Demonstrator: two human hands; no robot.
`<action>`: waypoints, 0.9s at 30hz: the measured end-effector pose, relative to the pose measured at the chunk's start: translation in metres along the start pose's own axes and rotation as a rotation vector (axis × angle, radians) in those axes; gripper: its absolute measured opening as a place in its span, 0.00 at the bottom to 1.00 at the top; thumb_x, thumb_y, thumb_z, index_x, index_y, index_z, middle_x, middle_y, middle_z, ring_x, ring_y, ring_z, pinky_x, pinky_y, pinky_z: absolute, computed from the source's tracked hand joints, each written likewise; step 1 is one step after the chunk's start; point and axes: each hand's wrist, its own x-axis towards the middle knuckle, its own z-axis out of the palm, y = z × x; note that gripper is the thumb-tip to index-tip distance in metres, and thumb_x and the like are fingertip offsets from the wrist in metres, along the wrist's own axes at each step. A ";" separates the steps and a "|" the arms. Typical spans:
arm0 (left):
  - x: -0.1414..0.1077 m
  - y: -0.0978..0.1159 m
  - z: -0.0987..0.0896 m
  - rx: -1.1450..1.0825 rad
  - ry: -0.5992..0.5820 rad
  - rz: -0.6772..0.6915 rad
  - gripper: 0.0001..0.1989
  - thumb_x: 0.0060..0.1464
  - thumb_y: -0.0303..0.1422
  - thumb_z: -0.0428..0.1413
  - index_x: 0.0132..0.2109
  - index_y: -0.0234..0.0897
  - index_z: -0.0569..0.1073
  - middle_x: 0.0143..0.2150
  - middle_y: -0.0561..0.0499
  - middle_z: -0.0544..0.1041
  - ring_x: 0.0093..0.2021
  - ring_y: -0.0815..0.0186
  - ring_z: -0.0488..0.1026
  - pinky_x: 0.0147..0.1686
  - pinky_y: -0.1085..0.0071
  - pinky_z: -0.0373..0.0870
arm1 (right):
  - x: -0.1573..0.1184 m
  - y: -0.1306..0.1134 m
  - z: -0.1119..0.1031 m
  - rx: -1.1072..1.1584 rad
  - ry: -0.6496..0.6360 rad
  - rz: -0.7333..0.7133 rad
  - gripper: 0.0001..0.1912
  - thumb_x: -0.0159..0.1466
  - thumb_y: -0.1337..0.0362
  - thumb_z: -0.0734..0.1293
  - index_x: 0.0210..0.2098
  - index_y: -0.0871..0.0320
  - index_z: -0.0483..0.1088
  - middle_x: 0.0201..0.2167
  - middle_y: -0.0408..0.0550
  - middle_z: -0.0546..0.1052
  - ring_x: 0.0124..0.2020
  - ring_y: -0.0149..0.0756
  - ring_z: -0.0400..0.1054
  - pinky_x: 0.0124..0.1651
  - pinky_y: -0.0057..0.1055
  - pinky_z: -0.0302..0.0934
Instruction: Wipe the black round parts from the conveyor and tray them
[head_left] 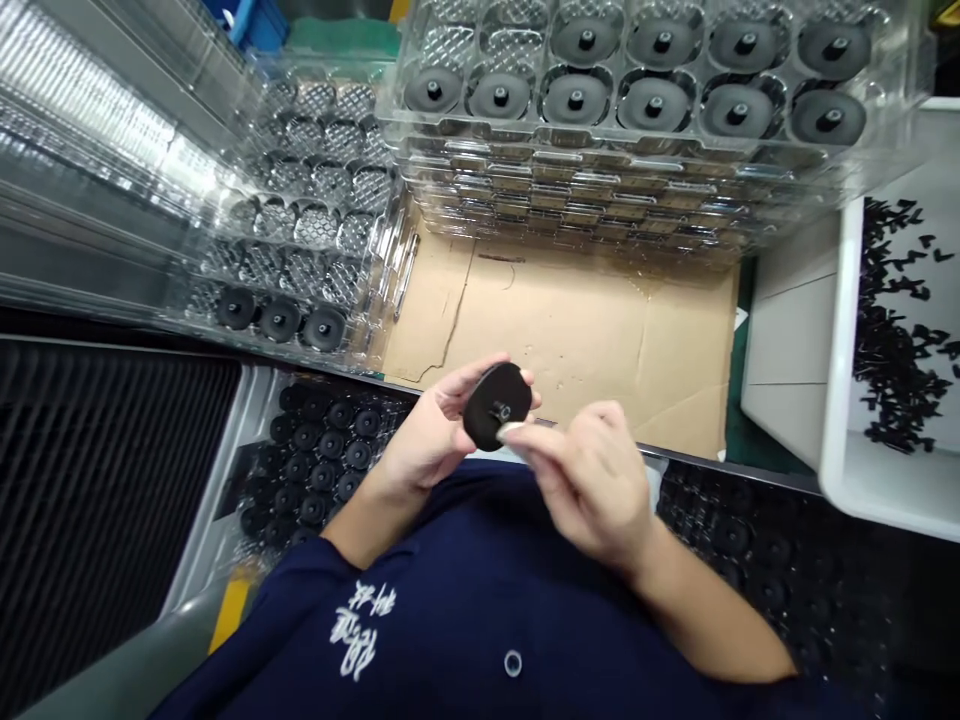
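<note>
My left hand [427, 435] is closed round the edge of a black rounded disc [495, 392], tilted so its face with a small central post shows. My right hand [592, 480] is closed in a pinch, its thumb and forefinger tips at the disc's face, close to the post. Whatever lies between those fingertips is too small to make out, and the right hand is slightly blurred. Both hands are above the near edge of the bench, in front of a cardboard sheet [555, 320].
Stacked clear trays [600, 140] at the back hold similar black discs. A clear tray [300, 225] at left has three discs in its front row. At right, a white bin [840, 400] contains small black pieces [896, 370]. More discs [322, 475] sit low at left.
</note>
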 end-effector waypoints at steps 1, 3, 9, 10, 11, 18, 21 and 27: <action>-0.002 0.002 -0.001 0.022 0.002 -0.016 0.30 0.33 0.32 0.73 0.48 0.44 0.77 0.46 0.51 0.80 0.44 0.61 0.78 0.47 0.67 0.75 | -0.006 0.008 0.000 -0.074 -0.039 0.051 0.08 0.66 0.71 0.62 0.42 0.60 0.71 0.24 0.42 0.71 0.25 0.29 0.60 0.36 0.32 0.50; -0.005 0.002 -0.003 0.014 0.018 -0.047 0.31 0.33 0.38 0.72 0.49 0.43 0.76 0.46 0.49 0.79 0.43 0.58 0.78 0.45 0.65 0.76 | -0.018 0.026 -0.002 -0.207 -0.092 0.202 0.07 0.67 0.69 0.62 0.41 0.59 0.72 0.24 0.42 0.72 0.27 0.29 0.61 0.37 0.33 0.50; -0.005 -0.007 0.004 -0.063 0.062 -0.154 0.30 0.34 0.30 0.72 0.48 0.45 0.75 0.46 0.50 0.79 0.44 0.57 0.78 0.44 0.63 0.76 | -0.043 0.050 -0.005 0.010 0.088 0.609 0.10 0.67 0.62 0.62 0.45 0.52 0.73 0.40 0.44 0.78 0.40 0.32 0.70 0.44 0.30 0.60; -0.005 -0.008 0.006 -0.070 0.064 -0.162 0.30 0.34 0.29 0.72 0.48 0.45 0.74 0.46 0.50 0.79 0.44 0.57 0.78 0.45 0.63 0.75 | -0.044 0.049 -0.006 0.042 0.114 0.646 0.10 0.67 0.61 0.62 0.45 0.52 0.74 0.42 0.44 0.78 0.43 0.34 0.70 0.45 0.31 0.61; -0.005 -0.008 0.007 -0.075 0.060 -0.168 0.30 0.35 0.29 0.71 0.48 0.45 0.74 0.46 0.50 0.79 0.44 0.57 0.78 0.45 0.63 0.75 | -0.044 0.046 -0.007 0.062 0.133 0.674 0.10 0.67 0.61 0.62 0.45 0.52 0.74 0.44 0.45 0.78 0.45 0.35 0.70 0.46 0.31 0.61; -0.009 -0.012 0.006 -0.035 0.117 -0.217 0.31 0.32 0.27 0.71 0.48 0.42 0.75 0.44 0.51 0.79 0.43 0.60 0.77 0.43 0.69 0.73 | -0.009 0.006 -0.019 -0.056 0.192 0.244 0.19 0.66 0.69 0.62 0.55 0.48 0.68 0.42 0.43 0.77 0.39 0.32 0.68 0.44 0.31 0.58; -0.010 -0.014 0.004 0.018 0.148 -0.193 0.31 0.33 0.32 0.72 0.48 0.38 0.75 0.44 0.49 0.79 0.43 0.62 0.77 0.44 0.71 0.72 | 0.005 0.006 -0.016 -0.149 0.008 0.036 0.16 0.66 0.70 0.62 0.51 0.52 0.70 0.33 0.42 0.77 0.31 0.31 0.65 0.40 0.32 0.54; -0.014 -0.017 -0.005 0.018 0.101 -0.146 0.31 0.38 0.34 0.71 0.52 0.41 0.74 0.49 0.49 0.78 0.46 0.60 0.77 0.48 0.68 0.72 | 0.006 0.007 -0.010 -0.217 0.027 0.145 0.15 0.67 0.69 0.62 0.52 0.55 0.69 0.37 0.44 0.78 0.33 0.31 0.65 0.42 0.34 0.52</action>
